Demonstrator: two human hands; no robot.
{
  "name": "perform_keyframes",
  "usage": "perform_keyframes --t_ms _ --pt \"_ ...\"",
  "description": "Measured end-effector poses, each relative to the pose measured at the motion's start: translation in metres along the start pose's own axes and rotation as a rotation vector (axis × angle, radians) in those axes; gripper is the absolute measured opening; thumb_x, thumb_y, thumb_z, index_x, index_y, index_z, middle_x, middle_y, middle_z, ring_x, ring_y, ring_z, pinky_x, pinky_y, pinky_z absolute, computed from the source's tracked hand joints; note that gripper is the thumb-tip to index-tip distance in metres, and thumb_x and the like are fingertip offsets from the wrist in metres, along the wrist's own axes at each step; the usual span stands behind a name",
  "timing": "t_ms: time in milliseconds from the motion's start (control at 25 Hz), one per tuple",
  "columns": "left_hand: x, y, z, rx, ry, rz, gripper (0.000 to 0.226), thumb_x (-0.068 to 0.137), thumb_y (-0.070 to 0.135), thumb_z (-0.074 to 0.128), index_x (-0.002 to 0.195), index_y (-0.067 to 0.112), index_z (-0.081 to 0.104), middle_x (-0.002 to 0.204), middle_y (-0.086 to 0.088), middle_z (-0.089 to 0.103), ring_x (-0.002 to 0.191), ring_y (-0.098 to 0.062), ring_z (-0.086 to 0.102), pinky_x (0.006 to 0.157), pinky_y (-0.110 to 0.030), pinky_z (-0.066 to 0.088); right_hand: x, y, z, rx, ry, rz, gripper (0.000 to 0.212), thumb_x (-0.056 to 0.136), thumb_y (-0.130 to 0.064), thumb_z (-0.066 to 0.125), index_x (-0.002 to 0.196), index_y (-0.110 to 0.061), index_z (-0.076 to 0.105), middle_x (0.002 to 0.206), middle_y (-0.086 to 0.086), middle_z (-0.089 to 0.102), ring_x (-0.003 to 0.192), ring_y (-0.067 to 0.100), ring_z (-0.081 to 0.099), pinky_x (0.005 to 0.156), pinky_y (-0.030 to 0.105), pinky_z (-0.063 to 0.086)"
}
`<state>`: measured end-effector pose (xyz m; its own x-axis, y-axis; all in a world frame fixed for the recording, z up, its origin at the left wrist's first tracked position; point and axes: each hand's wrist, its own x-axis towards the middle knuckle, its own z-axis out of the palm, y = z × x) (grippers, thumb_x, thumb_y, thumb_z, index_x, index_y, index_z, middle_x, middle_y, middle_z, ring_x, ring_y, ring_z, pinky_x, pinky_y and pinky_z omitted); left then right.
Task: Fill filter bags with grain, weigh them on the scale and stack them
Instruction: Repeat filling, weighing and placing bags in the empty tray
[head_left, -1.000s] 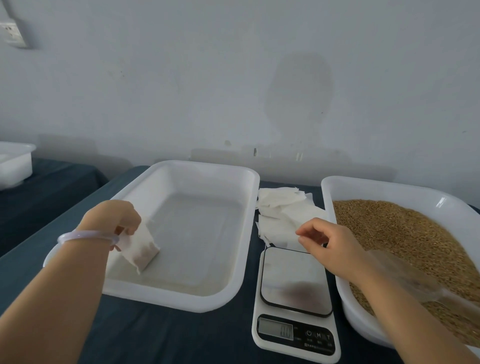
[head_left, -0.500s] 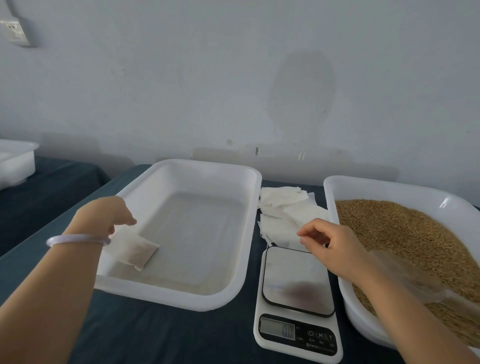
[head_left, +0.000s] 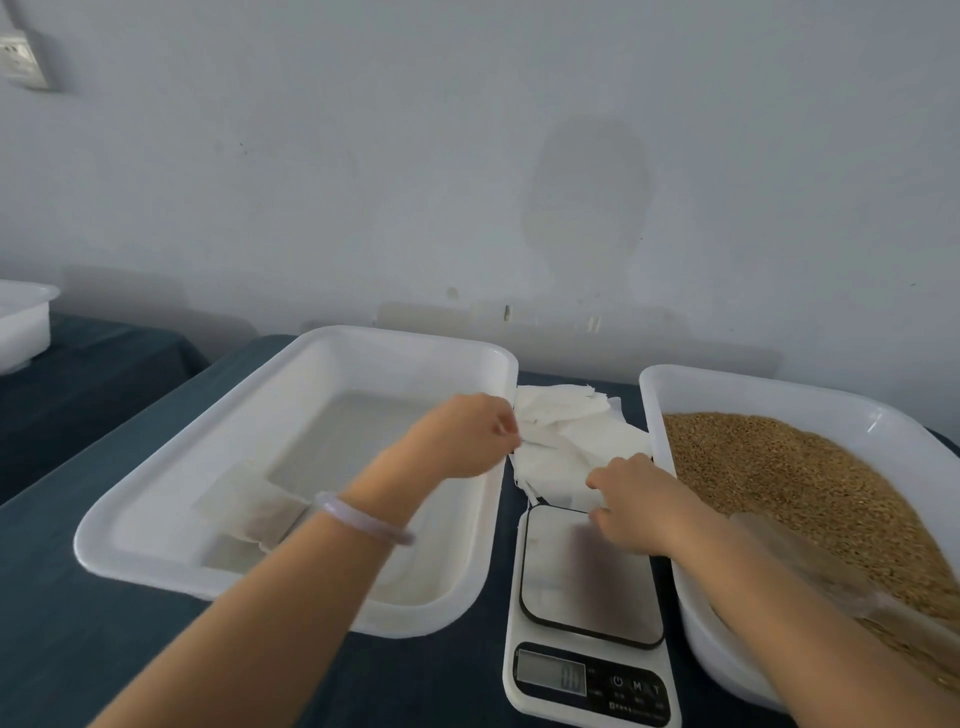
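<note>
**A:** Hands — quick?

**B:** I see the left hand (head_left: 467, 434) over the white tray's (head_left: 405, 339) right rim, with its fingers curled against the left edge of the empty filter bags (head_left: 566, 441). It's blurred, so I can't tell if it grips one. The right hand (head_left: 634, 504) pinches the pile's near edge, just above the far end of the scale (head_left: 589, 613).

**A:** Filled bag?

**B:** One filled bag (head_left: 249, 512) lies flat in the white tray's near-left part, apart from both hands.

**A:** Rest?

**B:** The scale sits between the two trays — display lit, unreadable. Grain (head_left: 789, 478) fills the grain tray (head_left: 727, 382), and a clear scoop (head_left: 800, 561) lies in it beside the right forearm. There's a bracelet (head_left: 363, 522) on the left wrist.
</note>
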<state>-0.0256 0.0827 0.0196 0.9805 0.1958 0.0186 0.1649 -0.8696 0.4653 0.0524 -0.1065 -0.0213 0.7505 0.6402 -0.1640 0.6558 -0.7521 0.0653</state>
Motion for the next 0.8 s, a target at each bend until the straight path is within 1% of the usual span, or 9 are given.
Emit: perform_keyframes --t_ms 80,240,280,360,400,440,480,600,800 --pt "0.008 0.009 0.012 -0.005 0.026 -0.022 0.023 0.090 0.031 0.055 0.107 0.019 0.063 0.106 0.005 0.061 0.102 -0.018 0.056 0.083 -0.028 0.044 0.013 -0.008 -0.002 -0.118 -0.060 0.072 0.034 0.094 -0.023 0.039 0.125 -0.012 0.046 0.126 0.010 0.046 0.118 0.029 0.040 0.090 0.034 0.035" --pt "0.012 0.007 0.031 0.050 0.148 -0.055 0.024 0.089 0.028 0.055 0.110 0.018 0.061 0.116 -0.002 0.051 0.106 -0.023 0.052 0.079 -0.031 0.044 0.041 -0.011 0.000 -0.134 -0.063 0.189 0.042 0.091 -0.017 0.041 0.133 -0.013 0.042 0.132 0.010 0.038 0.123 0.029 0.037 0.095 0.037 0.036" --pt "0.011 0.007 0.035 0.063 0.158 -0.049 0.024 0.089 0.027 0.054 0.110 0.018 0.061 0.117 -0.003 0.049 0.107 -0.024 0.050 0.080 -0.033 0.045 0.047 -0.009 0.002 -0.143 -0.070 0.205 0.046 0.091 -0.015 0.039 0.137 -0.011 0.037 0.136 0.011 0.036 0.125 0.030 0.035 0.095 0.037 0.036" --pt "0.011 0.007 0.040 0.095 0.149 -0.029 0.026 0.088 0.029 0.055 0.111 0.018 0.060 0.118 -0.003 0.045 0.109 -0.024 0.047 0.083 -0.036 0.048 0.056 -0.007 0.008 -0.171 -0.078 0.231 0.059 0.093 -0.014 0.036 0.147 -0.006 0.016 0.146 0.015 0.026 0.131 0.033 0.030 0.100 0.040 0.033" --pt "0.012 0.008 0.042 0.098 0.145 -0.023 0.027 0.088 0.030 0.055 0.111 0.018 0.059 0.119 -0.003 0.045 0.109 -0.024 0.046 0.084 -0.036 0.048 0.059 -0.005 0.011 -0.179 -0.080 0.244 0.064 0.094 -0.014 0.035 0.149 -0.004 0.005 0.149 0.016 0.023 0.133 0.034 0.028 0.103 0.041 0.031" --pt "0.012 0.008 0.043 0.092 0.146 -0.023 0.027 0.088 0.031 0.055 0.111 0.017 0.059 0.119 -0.003 0.044 0.110 -0.023 0.045 0.085 -0.036 0.048 0.062 -0.004 0.013 -0.182 -0.074 0.256 0.066 0.094 -0.013 0.035 0.149 -0.002 0.001 0.149 0.017 0.024 0.133 0.035 0.029 0.105 0.042 0.030" --pt "0.012 0.008 0.044 0.083 0.150 -0.026 0.027 0.088 0.031 0.055 0.111 0.017 0.059 0.119 -0.003 0.044 0.111 -0.023 0.044 0.085 -0.036 0.048 0.063 -0.003 0.014 -0.184 -0.054 0.264 0.064 0.094 -0.011 0.036 0.148 0.001 0.005 0.147 0.018 0.028 0.133 0.035 0.030 0.105 0.043 0.030" --pt "0.013 0.008 0.048 0.070 0.167 -0.037 0.026 0.089 0.031 0.054 0.111 0.017 0.059 0.121 -0.002 0.042 0.113 -0.021 0.041 0.084 -0.036 0.048 0.067 0.000 0.014 -0.200 0.063 0.246 0.038 0.092 -0.003 0.039 0.130 -0.004 0.043 0.132 0.014 0.043 0.122 0.031 0.041 0.099 0.037 0.036" --pt "0.013 0.010 0.054 0.084 0.177 -0.045 0.026 0.090 0.029 0.054 0.112 0.018 0.057 0.121 -0.001 0.040 0.113 -0.021 0.040 0.076 -0.031 0.046 0.072 0.004 0.014 -0.120 0.167 0.211 0.031 0.091 0.003 0.038 0.114 -0.007 0.056 0.118 0.010 0.057 0.111 0.028 0.054 0.089 0.031 0.043"
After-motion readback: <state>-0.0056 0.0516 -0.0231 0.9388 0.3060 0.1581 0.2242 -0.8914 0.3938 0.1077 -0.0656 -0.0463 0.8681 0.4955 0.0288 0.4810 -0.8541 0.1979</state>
